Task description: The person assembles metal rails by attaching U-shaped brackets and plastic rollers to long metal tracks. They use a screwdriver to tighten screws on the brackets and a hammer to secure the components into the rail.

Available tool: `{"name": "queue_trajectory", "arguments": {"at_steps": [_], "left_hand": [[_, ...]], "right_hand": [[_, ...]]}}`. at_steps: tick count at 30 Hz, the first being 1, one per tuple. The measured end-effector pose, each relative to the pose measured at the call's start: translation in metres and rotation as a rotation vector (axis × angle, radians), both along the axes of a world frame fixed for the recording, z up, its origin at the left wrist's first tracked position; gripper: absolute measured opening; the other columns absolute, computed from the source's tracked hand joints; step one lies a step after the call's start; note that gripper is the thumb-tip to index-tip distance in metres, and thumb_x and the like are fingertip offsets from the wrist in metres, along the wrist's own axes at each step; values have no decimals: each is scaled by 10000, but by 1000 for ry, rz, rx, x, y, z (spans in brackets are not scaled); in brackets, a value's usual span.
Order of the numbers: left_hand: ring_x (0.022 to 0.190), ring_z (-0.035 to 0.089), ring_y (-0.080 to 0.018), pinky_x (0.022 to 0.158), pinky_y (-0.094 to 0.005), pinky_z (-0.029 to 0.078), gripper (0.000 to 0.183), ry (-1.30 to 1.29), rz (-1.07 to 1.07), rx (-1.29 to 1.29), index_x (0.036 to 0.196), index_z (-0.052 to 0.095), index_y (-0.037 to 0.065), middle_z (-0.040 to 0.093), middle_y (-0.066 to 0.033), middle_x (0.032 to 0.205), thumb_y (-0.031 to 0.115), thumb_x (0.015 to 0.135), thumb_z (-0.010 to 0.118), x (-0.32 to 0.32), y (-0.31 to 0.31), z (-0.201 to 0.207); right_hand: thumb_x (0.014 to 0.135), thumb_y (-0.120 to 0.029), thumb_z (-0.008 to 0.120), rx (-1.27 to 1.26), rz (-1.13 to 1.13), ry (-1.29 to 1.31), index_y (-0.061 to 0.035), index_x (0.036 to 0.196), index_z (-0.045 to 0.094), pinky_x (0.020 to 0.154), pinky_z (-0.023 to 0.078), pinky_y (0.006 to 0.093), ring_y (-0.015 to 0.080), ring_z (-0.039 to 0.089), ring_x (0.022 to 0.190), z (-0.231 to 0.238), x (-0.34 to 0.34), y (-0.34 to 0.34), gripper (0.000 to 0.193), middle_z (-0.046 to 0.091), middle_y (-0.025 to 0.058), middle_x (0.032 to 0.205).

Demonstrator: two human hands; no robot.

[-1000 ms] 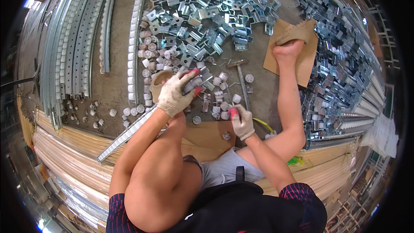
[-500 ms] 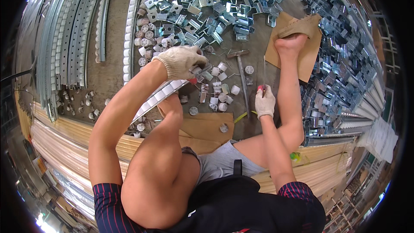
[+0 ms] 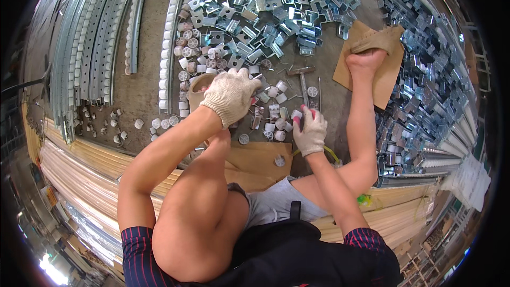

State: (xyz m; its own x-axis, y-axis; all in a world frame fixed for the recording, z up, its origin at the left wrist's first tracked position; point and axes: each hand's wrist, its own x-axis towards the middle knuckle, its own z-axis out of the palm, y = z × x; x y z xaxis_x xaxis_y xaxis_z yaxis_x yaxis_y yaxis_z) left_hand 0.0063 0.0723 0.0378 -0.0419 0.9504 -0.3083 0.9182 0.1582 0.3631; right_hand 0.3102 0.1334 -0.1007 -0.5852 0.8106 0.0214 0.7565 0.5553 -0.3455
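My left hand [image 3: 232, 95], in a knitted white glove, is closed in a fist above my left foot. A dark metallic bit shows at its knuckles; the rest of what it grips is hidden. My right hand [image 3: 311, 132], also gloved, has thumb and forefinger apart beside a small white roller [image 3: 296, 114]. A thin metal rod [image 3: 319, 91] runs up from its other fingers, seemingly held in them; its lower end is hidden. More white rollers [image 3: 280, 124] lie loose between my hands. Just beyond the right hand rests a hammer [image 3: 303, 81].
Bent metal brackets [image 3: 265, 8] are heaped ahead, with a larger bracket pile [image 3: 414, 79] at right. A roller rail [image 3: 168, 48] and several perforated rails [image 3: 95, 48] lie at left. Cardboard [image 3: 255, 165] lies before me; my right foot rests on another cardboard piece [image 3: 390, 82].
The right hand has moved left toward the loose rollers, spreading its thumb and forefinger, and the rod moved with it. The roller rail under my left hand is no longer visible.
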Motion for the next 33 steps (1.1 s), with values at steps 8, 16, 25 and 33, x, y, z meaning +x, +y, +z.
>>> {"name": "queue_trajectory", "arguments": {"at_steps": [8,16,25,33], "left_hand": [[1052,686,-426,913,-521,575,284,-136,196,89,1227,752,192,675,-212,1134,245,957,680,-7,-12,-18],[1208,630,-388,1032,-508,529,662,-209,476,258,1338,669,117,671,-191,1194,392,772,875,-1,-47,-24],[1134,655,-410,1012,-515,525,516,-77,416,152,1050,751,64,690,-188,1142,451,721,841,-8,-82,-64],[1166,649,-427,984,-536,520,511,-59,514,211,1150,700,77,656,-225,1160,391,764,817,5,-87,-60]], "right_hand": [[829,-265,829,-106,-1,-60,-97,1396,638,1041,476,515,407,591,1213,2,-10,-11,620,607,199,1311],[831,-229,847,-386,34,386,-52,1378,625,879,569,500,401,696,1030,96,-110,-14,616,678,205,1227],[927,-596,696,-324,219,-378,-68,1209,684,892,585,528,437,748,1019,130,-175,7,599,772,248,1012],[924,-530,701,-195,264,-449,-55,1055,742,873,570,550,418,746,964,141,-176,-1,494,775,216,970]]}}
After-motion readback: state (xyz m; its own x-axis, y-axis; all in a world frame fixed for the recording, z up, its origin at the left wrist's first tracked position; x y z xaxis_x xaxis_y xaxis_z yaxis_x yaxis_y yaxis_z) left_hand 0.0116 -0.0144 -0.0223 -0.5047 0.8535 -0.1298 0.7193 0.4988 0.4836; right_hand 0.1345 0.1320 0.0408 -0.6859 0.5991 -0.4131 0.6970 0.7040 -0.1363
